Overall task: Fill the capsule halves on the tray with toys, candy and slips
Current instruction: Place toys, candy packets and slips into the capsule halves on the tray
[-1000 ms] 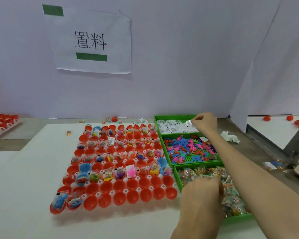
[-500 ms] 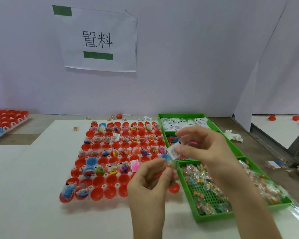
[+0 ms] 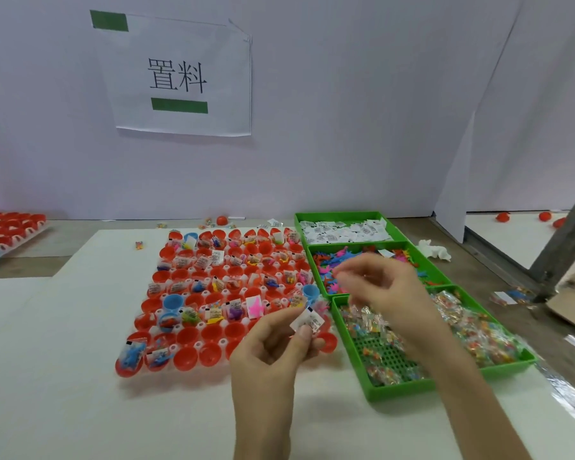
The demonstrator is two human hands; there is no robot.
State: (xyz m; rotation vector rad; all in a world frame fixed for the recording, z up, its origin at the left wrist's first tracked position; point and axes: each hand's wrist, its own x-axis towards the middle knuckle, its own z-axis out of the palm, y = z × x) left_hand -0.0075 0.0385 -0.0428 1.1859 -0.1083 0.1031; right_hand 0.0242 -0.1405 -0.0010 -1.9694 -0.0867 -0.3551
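Observation:
A white tray (image 3: 224,341) of red capsule halves lies on the white table; the far rows hold toys, candy and slips, while most halves in the two near rows are bare. My left hand (image 3: 273,350) hovers over the tray's near right corner and pinches a white printed slip (image 3: 307,322) between thumb and fingers. My right hand (image 3: 385,293) is blurred above the green toy bin (image 3: 437,270), fingers loosely bent and holding nothing that I can see. Behind it is the slip bin (image 3: 342,215); the candy bin (image 3: 399,388) sits nearest.
A second tray of red halves (image 3: 10,227) sits at the far left. Crumpled white paper (image 3: 435,252) lies right of the bins. Loose red halves (image 3: 503,216) are beyond a partition, and a stray candy (image 3: 140,245) lies left of the tray. Cardboard (image 3: 571,307) is at the right edge.
My right hand came back from the slip bin with a slip and passed it to my left hand. The right hand has now let go and drifted over the toy bin.

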